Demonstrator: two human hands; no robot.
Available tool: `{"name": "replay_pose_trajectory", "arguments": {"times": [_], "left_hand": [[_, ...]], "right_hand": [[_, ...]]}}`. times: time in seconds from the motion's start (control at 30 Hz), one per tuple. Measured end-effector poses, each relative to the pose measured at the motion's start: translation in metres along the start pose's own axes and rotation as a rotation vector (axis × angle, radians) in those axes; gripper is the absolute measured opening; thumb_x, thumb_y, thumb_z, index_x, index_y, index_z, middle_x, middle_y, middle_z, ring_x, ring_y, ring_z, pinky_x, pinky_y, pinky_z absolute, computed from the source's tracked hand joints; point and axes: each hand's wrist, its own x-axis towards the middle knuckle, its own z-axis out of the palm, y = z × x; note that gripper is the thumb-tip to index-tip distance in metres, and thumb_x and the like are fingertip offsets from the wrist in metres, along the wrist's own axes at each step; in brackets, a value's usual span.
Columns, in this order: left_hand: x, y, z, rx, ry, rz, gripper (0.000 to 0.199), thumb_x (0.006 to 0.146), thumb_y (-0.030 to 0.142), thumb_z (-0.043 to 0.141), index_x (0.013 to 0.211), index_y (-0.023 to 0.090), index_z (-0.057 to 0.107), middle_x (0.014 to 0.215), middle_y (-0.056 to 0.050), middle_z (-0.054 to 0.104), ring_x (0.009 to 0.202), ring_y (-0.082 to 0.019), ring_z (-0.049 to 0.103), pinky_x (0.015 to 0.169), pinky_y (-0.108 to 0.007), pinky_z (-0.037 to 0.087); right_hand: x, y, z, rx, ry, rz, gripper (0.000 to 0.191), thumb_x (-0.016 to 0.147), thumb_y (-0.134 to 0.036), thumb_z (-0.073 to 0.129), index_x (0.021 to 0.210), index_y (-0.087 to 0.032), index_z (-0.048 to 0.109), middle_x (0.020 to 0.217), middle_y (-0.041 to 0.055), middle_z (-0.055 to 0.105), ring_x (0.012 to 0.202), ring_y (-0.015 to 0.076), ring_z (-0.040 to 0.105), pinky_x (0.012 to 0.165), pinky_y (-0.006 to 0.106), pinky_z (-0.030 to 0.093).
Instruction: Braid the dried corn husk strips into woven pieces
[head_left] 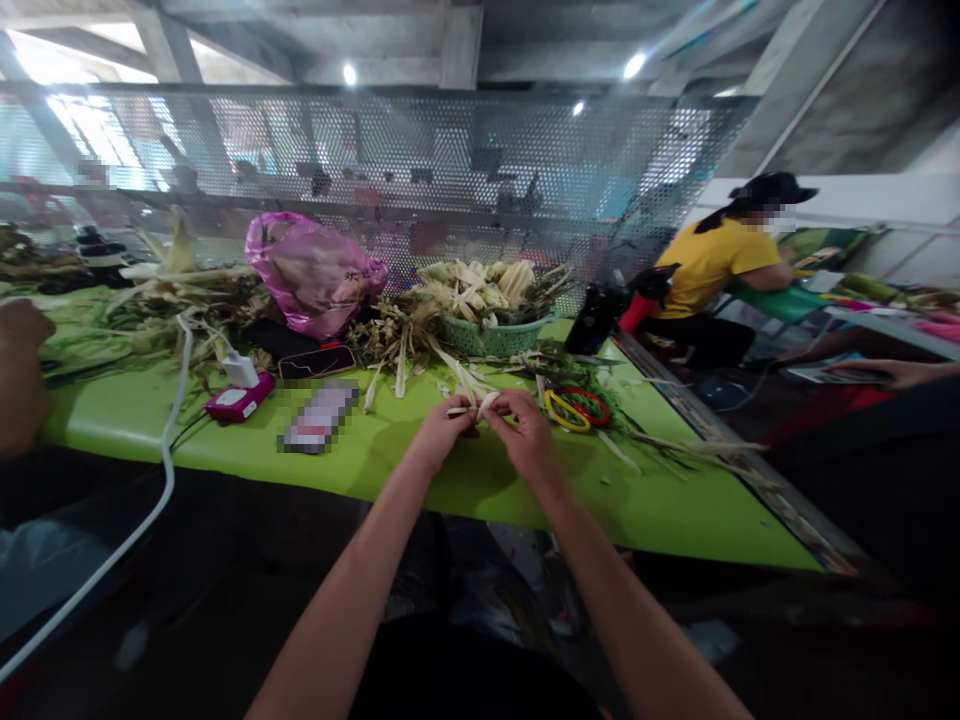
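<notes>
Over the front of the green table (660,510), my left hand (444,432) and my right hand (523,430) meet with fingertips almost together. Both pinch a pale strip of dried husk (486,403), which looks folded or looped between them. Long ends of the strip point away toward the back. Just right of my right hand lie scissors (568,412) with yellow and red handles. Beyond my hands stands a green plastic basket (491,340), heaped with pale husks (480,290). My fingers partly hide the strip.
Left of my hands lie a phone (319,415), a magenta power block (240,398) with a white cable (174,400), and a dark phone (316,361). A pink plastic bag (311,275) and dried stalks stand behind. A black bottle (596,318) is at right. Other people sit at both sides.
</notes>
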Motion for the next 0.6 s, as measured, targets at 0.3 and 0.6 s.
{"name": "replay_pose_trajectory", "arguments": {"times": [0.3,0.6], "left_hand": [[-0.0021,0.0022,0.0026,0.069,-0.076,0.002,0.028,0.067,0.04,0.068,0.075,0.016,0.058,0.07,0.002,0.053,0.063,-0.01,0.051,0.065,-0.023,0.042],[0.0011,-0.0004,0.0006,0.132,0.118,0.034,0.03,0.064,0.041,0.069,0.062,0.017,0.051,0.055,0.005,0.043,0.053,-0.009,0.041,0.055,-0.022,0.035]], "right_hand": [[-0.0009,0.0062,-0.0014,-0.055,0.037,0.109,0.015,0.081,-0.036,0.059,0.075,-0.022,0.06,0.076,0.0017,0.063,0.077,0.0195,0.056,0.077,0.034,0.043],[-0.0023,0.0024,-0.0036,0.163,-0.018,0.26,0.021,0.077,-0.037,0.063,0.09,-0.02,0.063,0.085,0.003,0.066,0.075,0.0178,0.059,0.072,0.031,0.047]]}}
